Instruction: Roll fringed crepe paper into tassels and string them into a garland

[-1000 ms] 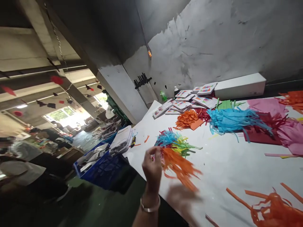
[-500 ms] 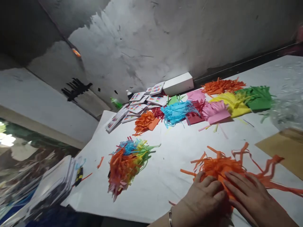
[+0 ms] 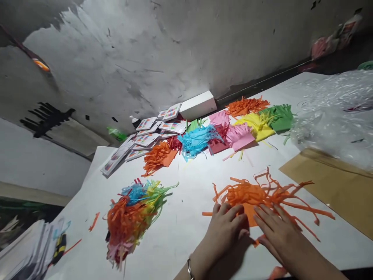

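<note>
Orange fringed tissue paper [image 3: 247, 193] lies on the white-covered table, its cut strips fanned toward the far side and the right. My left hand [image 3: 224, 231], with a metal bangle at the wrist, curls its fingers over the near left part of the paper; the thumb is tucked in. Beside it, my right hand [image 3: 278, 229] lies with fingers stretched out on the near right part. A plain orange patch shows between the two hands. Small orange scraps show beneath and below my right hand.
A multicoloured pile of fringed paper [image 3: 128, 221] lies left. Fringed bundles, including a blue one [image 3: 196, 140], line the back beside printed packets [image 3: 147, 139] and a white box [image 3: 198, 105]. Brown card [image 3: 335, 190] and clear plastic [image 3: 335, 132] are at right.
The view has swung right, so everything sits further left in the picture. My hands are slightly further apart, baring more of the orange paper between them.
</note>
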Tool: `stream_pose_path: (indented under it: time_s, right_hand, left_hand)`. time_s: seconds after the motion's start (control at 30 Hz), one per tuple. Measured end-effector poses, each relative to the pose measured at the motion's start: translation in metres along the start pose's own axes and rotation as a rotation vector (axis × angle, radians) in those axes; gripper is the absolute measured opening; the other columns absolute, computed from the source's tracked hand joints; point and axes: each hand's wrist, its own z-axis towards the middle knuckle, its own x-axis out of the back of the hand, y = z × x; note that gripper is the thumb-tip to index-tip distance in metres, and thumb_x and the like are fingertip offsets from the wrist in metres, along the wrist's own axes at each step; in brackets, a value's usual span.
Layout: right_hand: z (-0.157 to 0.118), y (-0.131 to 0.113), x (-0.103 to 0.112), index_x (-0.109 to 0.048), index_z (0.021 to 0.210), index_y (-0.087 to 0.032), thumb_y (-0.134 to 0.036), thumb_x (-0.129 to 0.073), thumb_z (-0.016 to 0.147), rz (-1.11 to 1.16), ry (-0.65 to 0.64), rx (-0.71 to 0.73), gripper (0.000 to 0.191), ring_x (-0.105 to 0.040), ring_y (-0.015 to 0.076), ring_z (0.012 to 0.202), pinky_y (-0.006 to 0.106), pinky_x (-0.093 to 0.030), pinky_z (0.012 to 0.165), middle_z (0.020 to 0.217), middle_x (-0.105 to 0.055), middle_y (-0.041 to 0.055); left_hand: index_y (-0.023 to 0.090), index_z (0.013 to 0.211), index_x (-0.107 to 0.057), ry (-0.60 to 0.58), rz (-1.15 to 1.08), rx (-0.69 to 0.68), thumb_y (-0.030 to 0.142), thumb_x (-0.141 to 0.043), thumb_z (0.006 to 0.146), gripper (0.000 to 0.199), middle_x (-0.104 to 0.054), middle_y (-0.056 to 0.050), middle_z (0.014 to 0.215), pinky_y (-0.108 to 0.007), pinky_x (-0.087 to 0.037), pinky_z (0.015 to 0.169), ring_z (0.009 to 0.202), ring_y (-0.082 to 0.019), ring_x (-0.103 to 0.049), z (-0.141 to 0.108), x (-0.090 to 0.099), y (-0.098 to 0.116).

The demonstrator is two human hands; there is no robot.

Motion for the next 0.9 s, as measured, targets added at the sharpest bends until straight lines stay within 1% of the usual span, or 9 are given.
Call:
stream_pose_path:
  time_s: [0.13,0.3,0.4,0.5,0.57,0.63,0.73,0.8,0.9]
  right_hand:
    - [-0.014,0.005,-0.009,-0.068,0.114,-0.016,-0.043,-0.047,0.098,-0.001,-0.078,-0.016,0.037,-0.054,0.0295,0.124,0.054,-0.019,0.117,0.130,-0.064,0.0125]
    - [-0.018,0.012,-0.001,-0.068,0.113,-0.018,-0.043,-0.048,0.099,0.060,-0.091,0.013,0.035,-0.054,0.0275,0.124,0.057,-0.012,0.119,0.129,-0.065,0.0114]
    - [-0.013,0.013,0.003,-0.069,0.109,-0.018,-0.041,-0.048,0.099,0.094,-0.067,0.034,0.032,-0.057,0.0261,0.121,0.056,-0.011,0.120,0.124,-0.068,0.0104]
    - [-0.008,0.012,0.006,-0.069,0.110,-0.018,-0.038,-0.043,0.101,0.115,-0.027,0.048,0.034,-0.058,0.0238,0.118,0.055,-0.010,0.121,0.120,-0.070,0.0095]
    - [-0.008,0.012,0.008,-0.069,0.111,-0.018,-0.038,-0.043,0.102,0.124,-0.021,0.051,0.034,-0.059,0.0233,0.118,0.055,-0.009,0.121,0.120,-0.070,0.0094]
    - [-0.011,0.012,0.008,-0.069,0.110,-0.018,-0.037,-0.045,0.101,0.139,-0.024,0.051,0.032,-0.058,0.0240,0.118,0.056,-0.010,0.120,0.121,-0.070,0.0093]
    - [-0.020,0.013,0.005,-0.069,0.109,-0.019,-0.037,-0.050,0.099,0.156,-0.012,0.040,0.028,-0.058,0.0256,0.119,0.060,-0.010,0.119,0.124,-0.069,0.0085]
    - [-0.025,0.013,0.002,-0.069,0.111,-0.019,-0.037,-0.051,0.098,0.156,-0.017,0.028,0.028,-0.057,0.0265,0.121,0.061,-0.010,0.119,0.127,-0.067,0.0082]
    - [-0.026,0.011,0.003,-0.068,0.112,-0.019,-0.035,-0.052,0.096,0.166,-0.036,0.021,0.027,-0.056,0.0271,0.122,0.061,-0.009,0.119,0.129,-0.066,0.0092]
  left_hand:
    - [0.021,0.117,-0.061,0.112,0.212,0.201,0.044,-0.061,0.090,0.036,-0.067,-0.008,0.121,-0.046,-0.040,0.087,0.104,-0.030,-0.055,0.000,-0.001,-0.016]
    - [0.021,0.105,-0.065,0.324,0.393,0.463,0.038,-0.053,0.094,0.024,-0.069,-0.013,0.111,-0.047,-0.043,0.073,0.094,-0.033,-0.058,-0.015,0.015,-0.035]
    - [0.022,0.110,-0.064,0.330,0.267,0.367,0.026,-0.053,0.093,0.020,-0.067,-0.011,0.117,-0.046,-0.046,0.080,0.101,-0.030,-0.058,-0.017,0.023,-0.016]
    - [0.025,0.112,-0.063,0.128,0.039,0.099,0.013,-0.053,0.089,0.027,-0.069,-0.004,0.114,-0.041,-0.048,0.086,0.097,-0.023,-0.060,-0.004,0.017,0.016]
    - [0.024,0.116,-0.062,0.013,0.017,0.057,0.015,-0.054,0.089,0.030,-0.068,-0.005,0.118,-0.040,-0.051,0.084,0.092,-0.023,-0.061,0.008,0.007,0.028]
    - [0.019,0.122,-0.059,-0.003,0.096,0.163,0.023,-0.057,0.089,0.034,-0.065,-0.011,0.125,-0.044,-0.052,0.081,0.093,-0.027,-0.062,0.015,-0.003,0.022]
    - [0.012,0.122,-0.059,0.092,0.253,0.447,0.028,-0.061,0.088,0.038,-0.063,-0.019,0.126,-0.049,-0.053,0.077,0.097,-0.033,-0.064,0.011,-0.006,-0.006]
    - [0.013,0.122,-0.059,0.170,0.294,0.557,0.024,-0.058,0.090,0.034,-0.061,-0.020,0.128,-0.047,-0.053,0.077,0.100,-0.032,-0.064,0.001,-0.002,-0.020]
    - [0.018,0.125,-0.058,0.271,0.188,0.444,0.023,-0.056,0.091,0.034,-0.060,-0.017,0.132,-0.047,-0.053,0.085,0.108,-0.030,-0.061,-0.013,0.004,-0.013]
